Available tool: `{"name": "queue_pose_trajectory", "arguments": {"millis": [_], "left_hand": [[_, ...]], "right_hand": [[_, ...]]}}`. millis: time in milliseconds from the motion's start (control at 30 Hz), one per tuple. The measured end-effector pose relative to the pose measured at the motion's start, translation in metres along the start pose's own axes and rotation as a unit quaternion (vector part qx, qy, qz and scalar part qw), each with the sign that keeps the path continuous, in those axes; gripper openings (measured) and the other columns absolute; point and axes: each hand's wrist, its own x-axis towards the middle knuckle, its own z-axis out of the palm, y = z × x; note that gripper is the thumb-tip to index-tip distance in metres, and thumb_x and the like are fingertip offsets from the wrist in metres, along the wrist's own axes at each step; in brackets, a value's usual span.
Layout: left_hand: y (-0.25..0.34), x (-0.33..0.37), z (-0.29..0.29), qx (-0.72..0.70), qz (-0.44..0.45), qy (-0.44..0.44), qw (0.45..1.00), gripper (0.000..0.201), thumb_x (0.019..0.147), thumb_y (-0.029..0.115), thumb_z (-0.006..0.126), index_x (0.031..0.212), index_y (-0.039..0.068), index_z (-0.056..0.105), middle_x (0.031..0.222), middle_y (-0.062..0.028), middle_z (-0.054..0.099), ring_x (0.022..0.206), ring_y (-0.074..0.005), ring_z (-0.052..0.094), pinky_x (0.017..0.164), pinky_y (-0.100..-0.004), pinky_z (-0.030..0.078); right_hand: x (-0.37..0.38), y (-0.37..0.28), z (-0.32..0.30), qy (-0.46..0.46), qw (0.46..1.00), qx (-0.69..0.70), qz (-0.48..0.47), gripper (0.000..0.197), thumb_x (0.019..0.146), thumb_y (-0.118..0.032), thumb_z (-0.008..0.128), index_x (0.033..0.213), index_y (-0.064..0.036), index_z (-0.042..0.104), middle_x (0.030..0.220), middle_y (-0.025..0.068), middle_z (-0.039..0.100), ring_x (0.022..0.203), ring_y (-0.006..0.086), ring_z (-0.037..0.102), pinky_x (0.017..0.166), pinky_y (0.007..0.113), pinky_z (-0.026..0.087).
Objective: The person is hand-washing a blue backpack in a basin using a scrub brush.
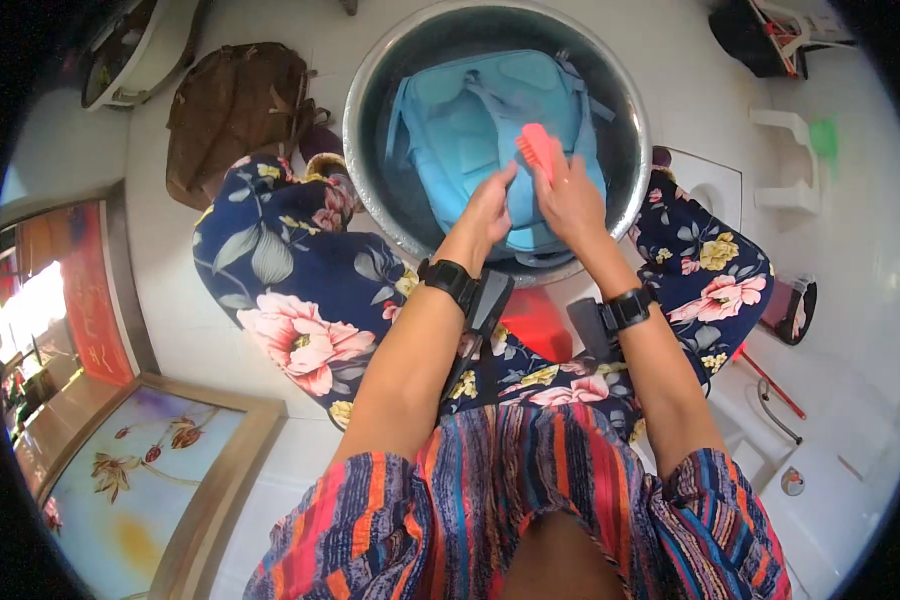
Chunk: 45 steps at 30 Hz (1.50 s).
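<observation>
A light blue backpack [450, 140] lies in a large round metal basin [358, 135] between my knees. My right hand [574, 208] is closed around a pink scrubbing brush [536, 146], held tilted just above the bag's middle with its bristles turned toward the left. Beside it, my left hand [488, 210] is curled at the bag's near part, with its thumb side up; it appears to grip the fabric, though the fingertips are partly hidden. Both wrists wear black straps with dark devices.
A brown backpack [235, 120] rests on the white tiled floor to the left of the basin. A red object [538, 322] sits close to the basin's near rim. At right are a white plastic stool [790, 160] and a red-handled stick [775, 385]. A framed flower panel [150, 470] stands at lower left.
</observation>
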Motion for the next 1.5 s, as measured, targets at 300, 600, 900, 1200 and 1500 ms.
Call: {"name": "queue_pose_trajectory", "arguments": {"millis": [300, 600, 900, 1200, 1500], "left_hand": [[0.01, -0.002, -0.026, -0.222, 0.0, -0.017, 0.975, 0.033, 0.092, 0.022, 0.037, 0.113, -0.002, 0.045, 0.11, -0.018, 0.055, 0.104, -0.03, 0.052, 0.093, -0.047, 0.039], [0.033, -0.014, -0.019, 0.143, 0.092, 0.067, 0.983, 0.021, 0.082, 0.005, 0.051, 0.103, 0.0, 0.051, 0.099, -0.0118, 0.058, 0.091, -0.0244, 0.057, 0.083, -0.036, 0.045], [0.065, -0.034, -0.001, 0.709, 0.338, -0.13, 0.605, 0.045, 0.065, -0.006, 0.051, 0.106, 0.01, 0.059, 0.114, -0.0158, 0.054, 0.108, -0.0317, 0.047, 0.09, -0.0381, 0.038], [0.071, -0.062, 0.034, 0.69, -0.031, -0.181, 0.701, 0.05, 0.074, 0.043, 0.055, 0.092, -0.002, 0.063, 0.085, -0.0083, 0.064, 0.075, -0.0142, 0.055, 0.072, -0.0274, 0.042], [0.01, -0.075, 0.035, 0.913, -0.002, -0.129, 0.386, 0.043, 0.067, 0.042, 0.064, 0.079, 0.001, 0.065, 0.083, -0.0183, 0.063, 0.081, -0.0321, 0.061, 0.07, -0.0399, 0.048]], "right_hand": [[-0.065, -0.006, 0.012, -0.182, 0.98, -0.075, -0.019, 0.05, 0.083, -0.027, 0.051, 0.126, -0.0039, 0.037, 0.093, 0.0208, 0.053, 0.076, 0.0363, 0.059, 0.062, 0.044, 0.048], [-0.007, 0.021, 0.025, -0.041, 0.874, 0.474, 0.1, 0.053, 0.071, -0.02, 0.068, 0.115, -0.0004, 0.046, 0.088, 0.0093, 0.058, 0.068, 0.0208, 0.058, 0.061, 0.032, 0.049], [-0.049, 0.021, 0.057, -0.163, 0.834, 0.526, -0.034, 0.056, 0.064, -0.01, 0.062, 0.118, -0.0059, 0.047, 0.089, 0.0002, 0.056, 0.08, 0.0113, 0.052, 0.072, 0.028, 0.043], [-0.032, 0.043, 0.012, -0.115, 0.857, 0.498, -0.07, 0.046, 0.065, -0.013, 0.06, 0.108, -0.0033, 0.05, 0.085, 0.0082, 0.06, 0.072, 0.016, 0.058, 0.065, 0.028, 0.047], [-0.041, 0.083, 0.062, -0.06, 0.715, 0.541, 0.438, 0.036, 0.072, -0.022, 0.062, 0.098, 0.0008, 0.053, 0.075, 0.0099, 0.058, 0.054, 0.0189, 0.056, 0.045, 0.027, 0.046]]}}
